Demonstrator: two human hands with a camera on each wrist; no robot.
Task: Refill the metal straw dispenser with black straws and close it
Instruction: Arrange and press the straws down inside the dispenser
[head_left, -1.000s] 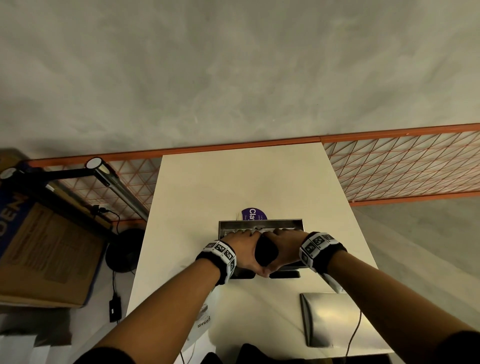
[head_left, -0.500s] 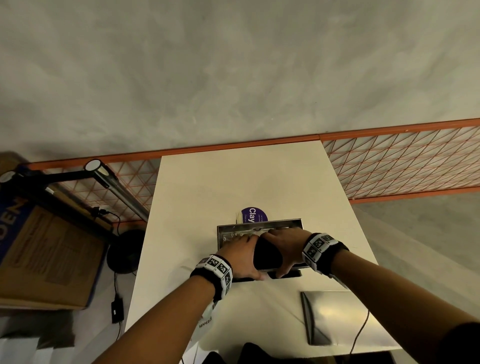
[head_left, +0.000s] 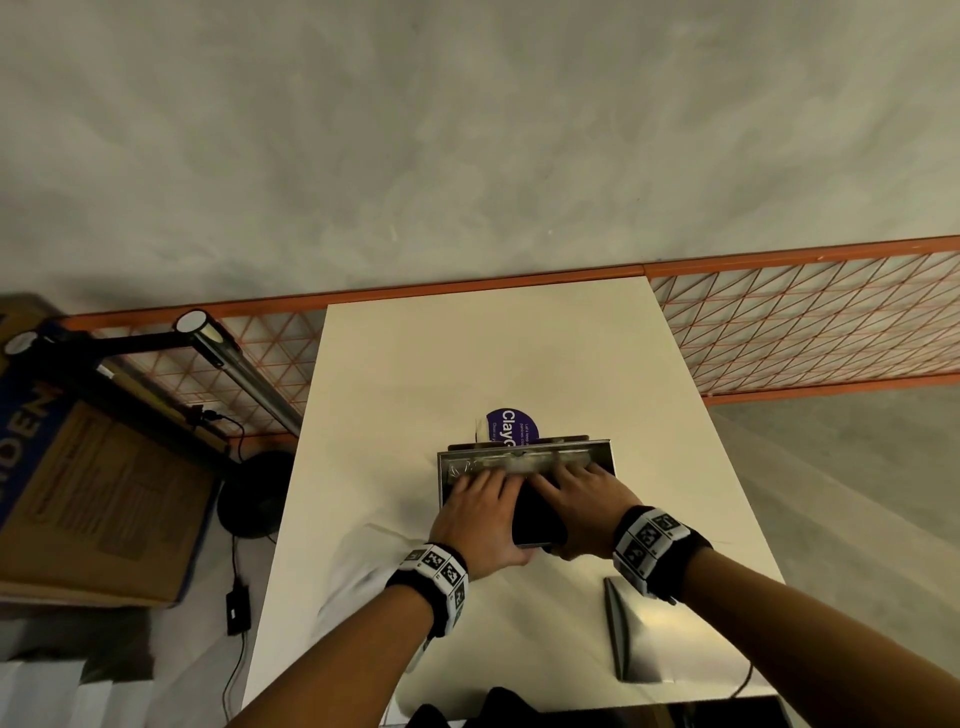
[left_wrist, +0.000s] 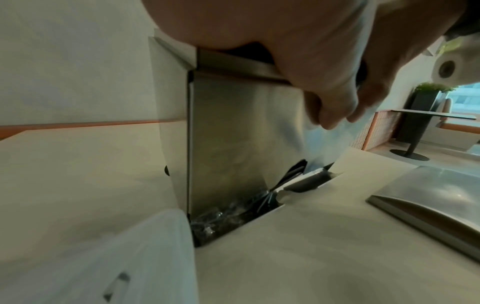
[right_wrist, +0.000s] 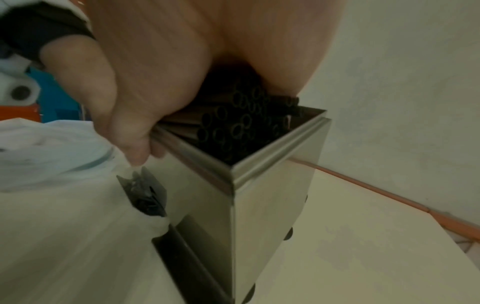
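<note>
As the head view is looking down on the white table (head_left: 426, 374), the metal straw dispenser (head_left: 524, 460) is standing open-topped near the table's middle, a purple sticker (head_left: 511, 423) showing just behind it. The left hand (head_left: 480, 514) and the right hand (head_left: 582, 512) are lying side by side over the dispenser's open top, fingers stretched flat toward its far wall and pressing on the black straws (head_left: 535, 512) that are showing dark between them; neither hand is curling round anything. The detached metal lid (head_left: 670, 639) is lying on the table nearer the person than the dispenser, to its right, well apart from it. A white plastic bag (head_left: 358, 577) is lying nearer than the dispenser on its left.

In the left wrist view, the left hand (left_wrist: 298, 51) is resting on the dispenser's (left_wrist: 233, 133) upper rim, thumb hanging over the front face. Black straws (left_wrist: 293, 174) are lying in the tray at the dispenser's foot, and the lid (left_wrist: 428, 197) is lying to the right of it.

In the right wrist view, the right hand (right_wrist: 168, 61) is bearing down on the bundle of black straws (right_wrist: 241, 123) filling the dispenser (right_wrist: 259, 205), their open ends facing the camera just below the rim.
</note>
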